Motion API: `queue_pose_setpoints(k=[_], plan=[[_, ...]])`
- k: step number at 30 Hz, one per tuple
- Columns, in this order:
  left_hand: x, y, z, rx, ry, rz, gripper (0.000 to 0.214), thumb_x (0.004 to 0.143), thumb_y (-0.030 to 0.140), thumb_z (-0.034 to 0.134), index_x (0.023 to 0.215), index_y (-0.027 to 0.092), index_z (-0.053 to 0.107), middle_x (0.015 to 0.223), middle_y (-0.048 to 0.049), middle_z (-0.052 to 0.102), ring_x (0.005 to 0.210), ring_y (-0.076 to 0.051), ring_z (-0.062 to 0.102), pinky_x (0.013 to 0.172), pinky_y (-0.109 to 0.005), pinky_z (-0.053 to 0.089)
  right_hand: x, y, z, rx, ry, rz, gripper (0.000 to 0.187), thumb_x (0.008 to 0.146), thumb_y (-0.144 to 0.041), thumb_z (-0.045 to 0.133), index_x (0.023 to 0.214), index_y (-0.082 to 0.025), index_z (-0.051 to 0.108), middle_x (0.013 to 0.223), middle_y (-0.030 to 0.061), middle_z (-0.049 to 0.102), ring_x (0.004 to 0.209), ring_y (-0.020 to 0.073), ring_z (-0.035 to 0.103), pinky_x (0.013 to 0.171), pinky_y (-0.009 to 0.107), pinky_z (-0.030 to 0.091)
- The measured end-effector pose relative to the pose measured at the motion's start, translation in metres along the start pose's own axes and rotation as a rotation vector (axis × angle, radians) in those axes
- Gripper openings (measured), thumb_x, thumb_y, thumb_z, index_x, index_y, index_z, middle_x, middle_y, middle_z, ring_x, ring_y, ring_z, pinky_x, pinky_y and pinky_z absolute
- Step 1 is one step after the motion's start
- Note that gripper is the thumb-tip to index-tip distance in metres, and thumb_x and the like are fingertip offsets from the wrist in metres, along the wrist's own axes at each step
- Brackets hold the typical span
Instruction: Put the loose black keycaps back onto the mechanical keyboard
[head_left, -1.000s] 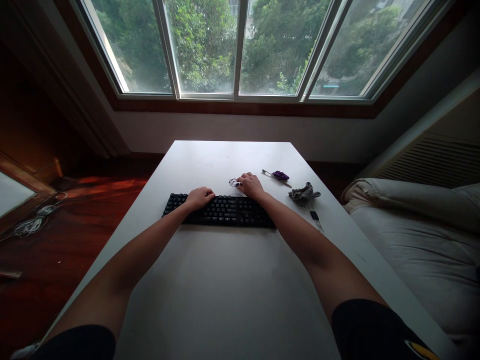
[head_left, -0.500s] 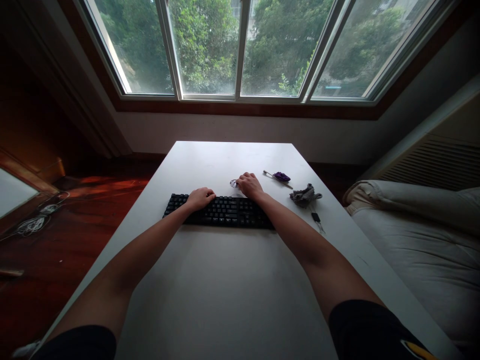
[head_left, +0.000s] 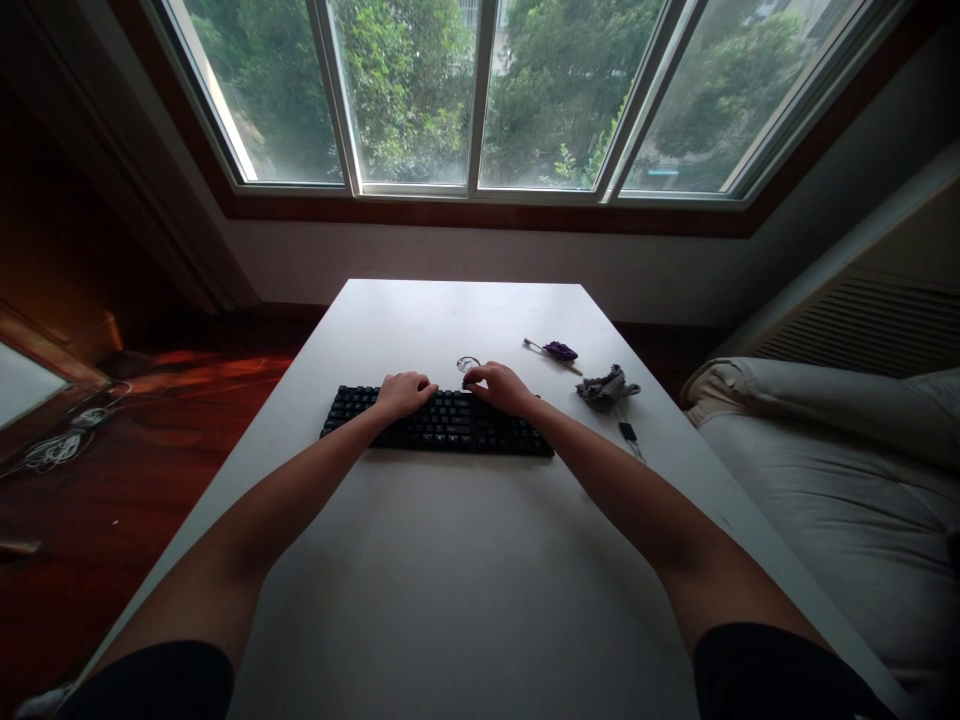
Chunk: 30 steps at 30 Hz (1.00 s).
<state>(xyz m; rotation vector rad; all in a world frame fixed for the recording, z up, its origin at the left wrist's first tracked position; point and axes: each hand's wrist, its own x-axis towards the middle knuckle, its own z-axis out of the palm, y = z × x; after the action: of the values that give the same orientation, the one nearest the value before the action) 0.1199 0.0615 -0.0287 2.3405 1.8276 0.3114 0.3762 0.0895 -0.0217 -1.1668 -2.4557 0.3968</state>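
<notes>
A black keyboard point(head_left: 442, 432) lies across the white table, its keys towards me. My left hand point(head_left: 406, 394) rests over its upper left part, fingers bent over the back edge and closed on it. At the back edge, right of the middle, my right hand point(head_left: 501, 388) pinches a small black piece point(head_left: 468, 382) between thumb and fingertips; it looks like a keycap, but is too small to be sure. Just behind those fingertips a thin looped wire point(head_left: 466, 363) lies on the table. My right wrist hangs over the keyboard's right end.
On the table's right lie a purple bundle point(head_left: 560, 351) beside a thin stick, a crumpled grey cloth point(head_left: 609, 388) and a small black-and-clear item point(head_left: 628, 432). A pale sofa point(head_left: 817, 480) flanks the table's right side. White cables point(head_left: 64, 447) lie on the floor at left.
My right hand has drawn back from the looped wire to the keyboard's back edge, and a small black piece now shows in its fingertips. The left hand stays on the keyboard.
</notes>
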Motion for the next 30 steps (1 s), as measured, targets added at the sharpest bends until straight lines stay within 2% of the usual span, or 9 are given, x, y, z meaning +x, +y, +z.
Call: queue_pose_setpoints(k=[4, 8, 14, 19, 23, 26, 30], plan=[[0.004, 0.007, 0.003, -0.054, -0.023, 0.018, 0.045, 0.094, 0.061, 0.05, 0.098, 0.026, 0.078, 0.105, -0.0056, 0.077, 0.099, -0.026, 0.068, 0.085, -0.034, 0.048, -0.003, -0.004, -0.002, 0.139, -0.069, 0.083, 0.019, 0.09, -0.023, 0.065, 0.104, -0.025, 0.077, 0.098, 0.001, 0.076, 0.09, 0.0173, 0.068, 0.084, 0.027, 0.049], [0.008, 0.004, 0.005, -0.116, -0.065, -0.011, 0.042, 0.091, 0.061, 0.056, 0.099, 0.026, 0.078, 0.104, -0.0042, 0.078, 0.096, -0.025, 0.069, 0.079, -0.031, 0.049, -0.001, -0.005, -0.004, 0.152, -0.09, 0.083, 0.016, 0.088, -0.024, 0.066, 0.099, -0.024, 0.078, 0.095, 0.0008, 0.077, 0.089, 0.0174, 0.069, 0.082, 0.026, 0.05], [0.012, 0.0, 0.005, -0.13, -0.077, -0.03, 0.043, 0.089, 0.062, 0.055, 0.099, 0.027, 0.079, 0.102, -0.0035, 0.078, 0.095, -0.024, 0.069, 0.077, -0.03, 0.049, 0.001, -0.009, -0.005, -0.016, -0.142, 0.056, 0.016, 0.089, -0.025, 0.067, 0.101, -0.025, 0.077, 0.097, 0.0022, 0.076, 0.09, 0.0187, 0.07, 0.081, 0.026, 0.049], [0.016, -0.006, -0.002, -0.128, -0.118, -0.021, 0.035, 0.089, 0.052, 0.056, 0.101, 0.028, 0.08, 0.101, -0.0024, 0.078, 0.094, -0.023, 0.069, 0.076, -0.029, 0.049, 0.001, -0.015, -0.003, -0.186, -0.151, -0.011, 0.017, 0.089, -0.027, 0.067, 0.104, -0.023, 0.075, 0.103, 0.0067, 0.075, 0.093, 0.0233, 0.069, 0.078, 0.029, 0.048], [0.018, -0.009, -0.004, -0.143, -0.135, -0.004, 0.031, 0.087, 0.046, 0.058, 0.101, 0.028, 0.08, 0.101, -0.0018, 0.078, 0.094, -0.022, 0.068, 0.075, -0.028, 0.048, 0.001, -0.013, -0.005, -0.048, -0.157, 0.039, 0.017, 0.087, -0.025, 0.068, 0.102, -0.024, 0.076, 0.1, 0.0043, 0.076, 0.091, 0.0213, 0.069, 0.078, 0.027, 0.048], [0.018, -0.008, -0.004, -0.151, -0.142, 0.001, 0.03, 0.086, 0.044, 0.059, 0.099, 0.029, 0.08, 0.101, -0.0014, 0.078, 0.095, -0.022, 0.068, 0.075, -0.027, 0.049, 0.003, -0.007, -0.005, 0.093, -0.15, 0.092, 0.017, 0.091, -0.03, 0.064, 0.101, -0.024, 0.077, 0.099, 0.0024, 0.077, 0.092, 0.0198, 0.069, 0.08, 0.027, 0.048], [0.019, -0.005, -0.003, -0.117, -0.131, -0.015, 0.028, 0.083, 0.041, 0.06, 0.098, 0.029, 0.08, 0.101, -0.0014, 0.078, 0.094, -0.022, 0.069, 0.075, -0.028, 0.049, 0.008, 0.002, -0.001, 0.13, -0.151, 0.161, 0.019, 0.092, -0.036, 0.066, 0.1, -0.025, 0.078, 0.096, 0.0024, 0.077, 0.091, 0.0201, 0.069, 0.079, 0.027, 0.048]])
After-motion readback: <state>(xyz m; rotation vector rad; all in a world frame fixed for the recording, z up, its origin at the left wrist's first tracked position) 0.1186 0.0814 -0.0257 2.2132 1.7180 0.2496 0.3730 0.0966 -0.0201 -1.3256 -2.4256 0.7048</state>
